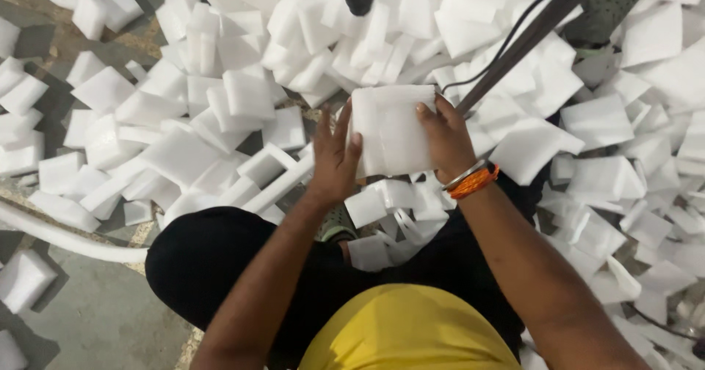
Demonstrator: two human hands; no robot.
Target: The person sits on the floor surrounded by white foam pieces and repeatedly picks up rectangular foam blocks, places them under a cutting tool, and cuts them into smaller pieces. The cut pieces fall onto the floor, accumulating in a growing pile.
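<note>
At the far left, bare concrete floor point(95, 318) shows between a few stray white foam blocks point(26, 278), and a pale curved pipe point(66, 241) runs across it toward the person's dark-trousered knee point(213, 256). Moving right, the loose heap of foam pieces point(220, 113) thickens until it covers the floor all the way to the right edge, lying at every angle with no sorted pile visible in this view. Over the lap, the left hand point(334, 157) presses flat, fingers spread, against the left edge of a small stack of foam slabs point(389, 131) held upright above the heap. The right hand point(444, 138), with orange and metal bangles point(474, 179) at the wrist, grips the stack's right edge, thumb on the front face. The stack appears squared up between both palms. Judging by this, only one handful is gathered and the great mass is unhandled. A dark rod with a cable point(529, 36) slants in from the upper right.
</note>
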